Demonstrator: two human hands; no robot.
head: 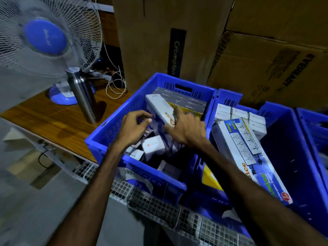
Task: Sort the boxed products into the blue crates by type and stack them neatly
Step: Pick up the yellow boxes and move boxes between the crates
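Note:
A blue crate (113, 125) in the middle holds a jumble of small white and dark boxes, with dark flat boxes (188, 100) stacked at its far end. My right hand (186, 129) rests on a long white box (159, 108) that lies tilted across the crate, fingers around its near end. Just left of that box, my left hand (136, 128) hovers with fingers curled and apart; whether it holds anything small I cannot tell. A small white box (153, 143) lies under my left wrist. The crate on the right (292, 157) holds a long power-strip box (248, 153) and tied white boxes (239, 114).
A fan (44, 43) and a steel bottle (81, 95) stand on the wooden table (53, 119) at left, with loose cable (116, 84) behind. Big cardboard cartons (248, 50) wall off the back. The crates sit on a wire-mesh rack (168, 212). Another blue crate (317, 128) shows at far right.

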